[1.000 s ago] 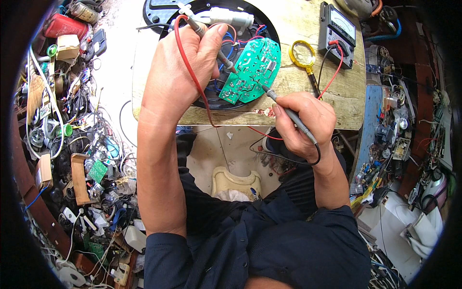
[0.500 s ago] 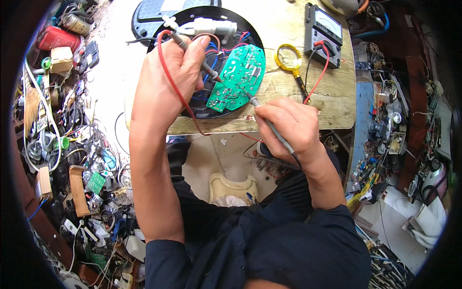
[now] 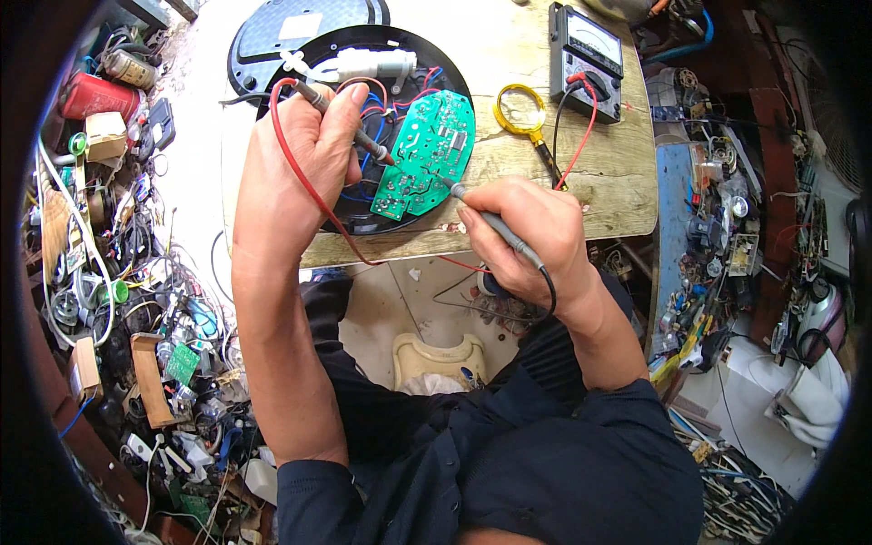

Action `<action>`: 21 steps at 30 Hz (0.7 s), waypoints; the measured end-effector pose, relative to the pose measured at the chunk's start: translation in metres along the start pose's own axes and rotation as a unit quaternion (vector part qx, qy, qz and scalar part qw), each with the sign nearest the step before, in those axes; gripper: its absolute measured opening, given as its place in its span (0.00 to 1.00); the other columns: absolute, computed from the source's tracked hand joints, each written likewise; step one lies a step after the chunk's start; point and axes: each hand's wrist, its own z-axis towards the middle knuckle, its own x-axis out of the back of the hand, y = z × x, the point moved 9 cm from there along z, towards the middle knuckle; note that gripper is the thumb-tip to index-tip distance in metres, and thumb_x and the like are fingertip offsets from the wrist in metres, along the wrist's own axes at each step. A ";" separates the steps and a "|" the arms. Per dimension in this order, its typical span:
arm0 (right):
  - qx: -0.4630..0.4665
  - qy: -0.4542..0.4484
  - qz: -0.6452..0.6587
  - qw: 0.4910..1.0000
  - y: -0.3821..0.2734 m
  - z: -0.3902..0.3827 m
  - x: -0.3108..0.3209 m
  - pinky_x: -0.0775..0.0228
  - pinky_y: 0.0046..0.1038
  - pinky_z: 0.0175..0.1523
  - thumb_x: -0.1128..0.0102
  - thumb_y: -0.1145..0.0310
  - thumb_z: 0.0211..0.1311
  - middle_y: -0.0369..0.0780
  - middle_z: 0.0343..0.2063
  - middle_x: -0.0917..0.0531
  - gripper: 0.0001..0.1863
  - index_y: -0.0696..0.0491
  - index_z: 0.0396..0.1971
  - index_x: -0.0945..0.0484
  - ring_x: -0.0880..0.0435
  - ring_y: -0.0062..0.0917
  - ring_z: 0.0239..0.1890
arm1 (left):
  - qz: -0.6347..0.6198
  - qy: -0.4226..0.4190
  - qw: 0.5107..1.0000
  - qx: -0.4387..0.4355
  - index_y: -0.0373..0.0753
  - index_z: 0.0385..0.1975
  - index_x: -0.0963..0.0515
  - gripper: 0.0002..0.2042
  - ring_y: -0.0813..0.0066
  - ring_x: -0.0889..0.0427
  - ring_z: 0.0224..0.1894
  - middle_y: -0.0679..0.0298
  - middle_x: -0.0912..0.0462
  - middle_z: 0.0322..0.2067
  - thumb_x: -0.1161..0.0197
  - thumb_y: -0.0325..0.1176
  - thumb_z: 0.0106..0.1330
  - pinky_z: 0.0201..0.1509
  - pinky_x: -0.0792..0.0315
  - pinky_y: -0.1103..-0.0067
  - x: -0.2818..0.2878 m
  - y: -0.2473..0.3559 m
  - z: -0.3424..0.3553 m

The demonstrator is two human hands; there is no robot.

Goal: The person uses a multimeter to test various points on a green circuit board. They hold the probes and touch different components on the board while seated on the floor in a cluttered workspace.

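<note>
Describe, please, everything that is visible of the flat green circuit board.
The flat green circuit board looks rigid, with a curved right edge. Pale solder joints dot its upward face, and a small dark chip sits toward the upper right. It lies over the round black plastic-looking housing. The grey red-wired probe in the left hand and the grey black-wired probe in the right hand point at it; tip contact is unclear.

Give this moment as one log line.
left hand: red-wire probe; right hand: black-wire probe; tips at: green circuit board; nearby: magnifying glass
</note>
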 end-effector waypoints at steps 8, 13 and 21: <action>0.007 -0.004 0.009 1.000 0.000 -0.001 0.000 0.23 0.38 0.32 0.27 0.79 0.58 0.43 0.26 0.17 0.09 0.55 0.36 0.17 0.14 0.38 0.26 | -0.004 0.003 1.000 0.001 0.34 0.29 0.18 0.24 0.81 0.25 0.18 0.66 0.22 0.14 0.40 0.49 0.83 0.23 0.34 0.74 0.001 -0.004 0.001; -0.017 0.010 0.050 0.999 0.007 -0.002 0.010 0.20 0.36 0.33 0.27 0.78 0.61 0.45 0.29 0.13 0.08 0.56 0.39 0.16 0.11 0.38 0.28 | 0.008 -0.001 1.000 0.007 0.35 0.28 0.20 0.23 0.80 0.27 0.18 0.67 0.24 0.14 0.41 0.47 0.84 0.24 0.34 0.74 0.000 -0.003 0.002; -0.089 0.258 -0.106 0.956 0.112 0.005 0.113 0.19 0.29 0.41 0.27 0.78 0.67 0.44 0.36 0.09 0.12 0.56 0.49 0.13 0.09 0.29 0.36 | -0.007 -0.003 1.000 -0.010 0.37 0.24 0.22 0.25 0.80 0.27 0.18 0.67 0.25 0.13 0.42 0.47 0.85 0.24 0.35 0.74 -0.002 -0.003 0.005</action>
